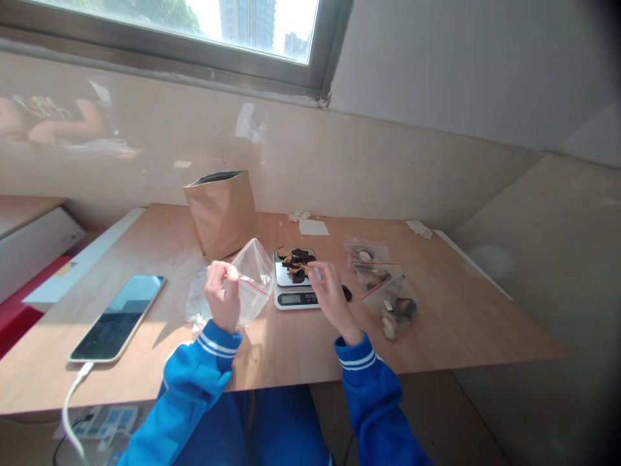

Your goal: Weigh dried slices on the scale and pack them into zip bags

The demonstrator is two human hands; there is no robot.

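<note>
My left hand [223,294] is closed on a clear zip bag [255,278] with a red seal line, held up just left of the scale. On the small white kitchen scale [295,299] lies a pile of curled dried pieces [297,262], dark brown and tan, like dried mushroom. The fingertips of my right hand [332,291] are pinched at the pile's right edge, on a tan dried piece [306,268]. A dark piece [347,293] rests on the table beside the scale, partly behind my right hand.
Several zip bags [395,307] with dried pieces lie to the right. A brown paper bag [226,217] stands open behind my left hand, with more clear bags [196,301] below it. A phone [119,317] with a white cable [72,395] lies left. White paper [314,227] lies near the wall.
</note>
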